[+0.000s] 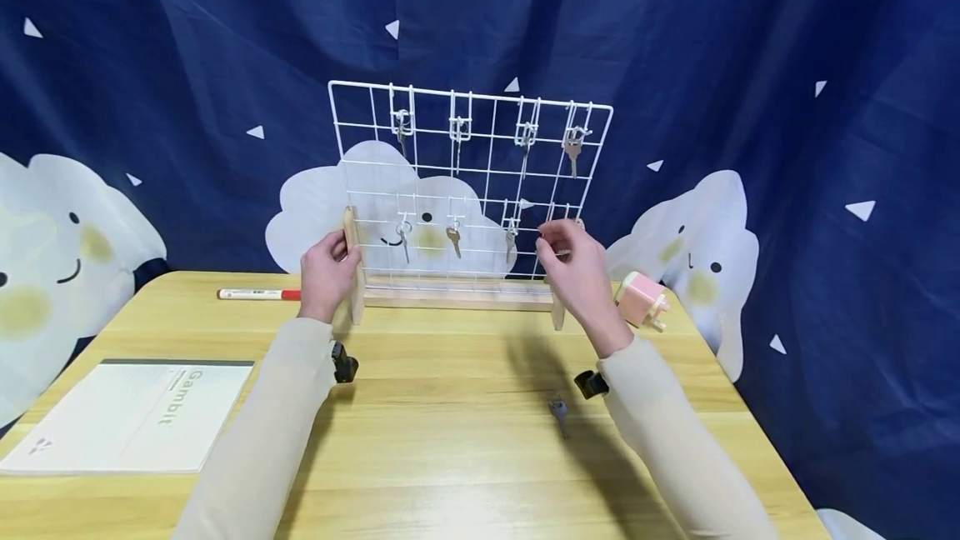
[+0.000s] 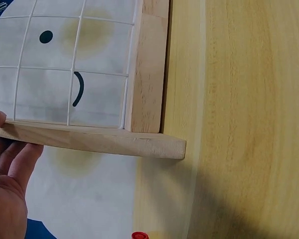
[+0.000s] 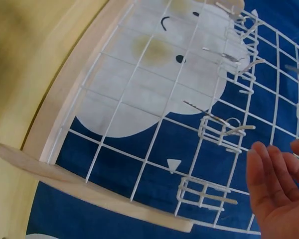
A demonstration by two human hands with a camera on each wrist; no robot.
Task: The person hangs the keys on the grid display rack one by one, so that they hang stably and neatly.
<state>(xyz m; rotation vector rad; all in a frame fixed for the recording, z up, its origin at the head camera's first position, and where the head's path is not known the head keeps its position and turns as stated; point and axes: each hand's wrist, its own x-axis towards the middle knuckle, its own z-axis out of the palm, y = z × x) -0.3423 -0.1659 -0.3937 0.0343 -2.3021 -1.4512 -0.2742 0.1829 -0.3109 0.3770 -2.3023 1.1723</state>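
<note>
A white wire grid rack stands upright in a wooden base, with several keys hanging from its hooks in two rows. My left hand grips the rack's left wooden upright, thumb on one side and fingers on the other. Beside the rack's lower right part is my right hand, its fingers bent loosely with a gap to the thumb; I see nothing held. Near it, a hook carries no key, while the neighbouring hook holds a key. Another key lies on the table below the right forearm.
A notebook lies at the table's left. A red-capped marker is left of the rack. To the right sits a small pink and cream device. A dark blue curtain with clouds hangs behind the table.
</note>
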